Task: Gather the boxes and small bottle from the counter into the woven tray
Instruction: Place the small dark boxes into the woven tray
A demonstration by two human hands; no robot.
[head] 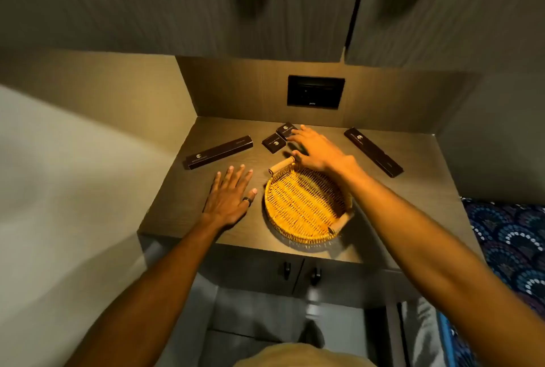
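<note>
Tray, round and woven [306,207], with rolled handles at far and near rims, sitting between the two forearms on the wooden counter [177,201], holding nothing. Just beyond its far handle, right hand [317,150], palm down, fingers spread and loose, closed on nothing, fingertips at the edge of the farther small dark box [285,130]; contact or a slight gap, impossible to tell. Just left of those fingertips, a second small dark box [273,143], flat on the counter, corner close to the first. Well off to the right of the right hand, a long dark box [373,151] lying on a diagonal. Left of the tray, left hand [230,197], palm down over the counter, fingers fanned apart, empty, dark ring [247,201] on one finger. Beyond the left fingertips, another long dark box [219,152], also on a slant. Small bottle not made out anywhere, possibly hidden under the right hand. Past everything, on the back panel, a black socket plate [315,91]; below the counter edge, two dark cabinet knobs [300,272].
</note>
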